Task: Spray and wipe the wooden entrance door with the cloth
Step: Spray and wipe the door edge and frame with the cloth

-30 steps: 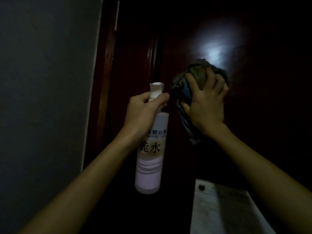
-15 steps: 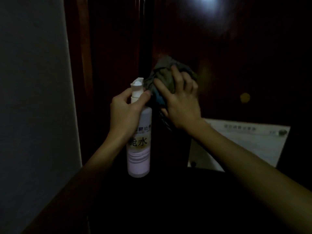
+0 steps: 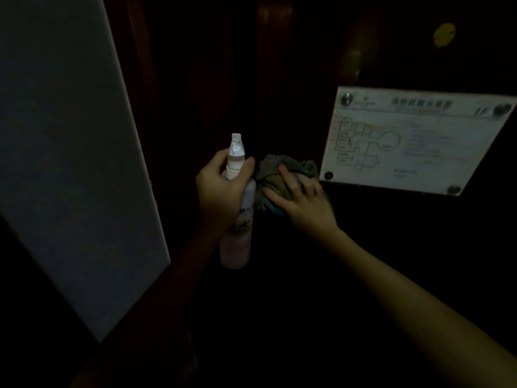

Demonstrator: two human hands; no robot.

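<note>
The dark wooden door (image 3: 293, 79) fills the dim view ahead. My left hand (image 3: 221, 189) grips a white spray bottle (image 3: 237, 219) upright by its neck, nozzle up, close to the door's left side. Right beside it my right hand (image 3: 302, 203) presses a bunched grey-green cloth (image 3: 271, 169) flat against the door, fingers spread over it. The cloth's right edge lies just left of the lower left corner of a white notice.
A white evacuation-plan notice (image 3: 414, 141) is fixed to the door at the right by round studs. A small yellow spot (image 3: 444, 35) sits on the door above it. A pale grey wall (image 3: 70, 149) and the dark door frame (image 3: 140, 79) stand at the left.
My right hand has wiped the cloth down and to the left across the door, to the notice's lower left corner. My left hand with the bottle came down alongside, and my view dropped lower.
</note>
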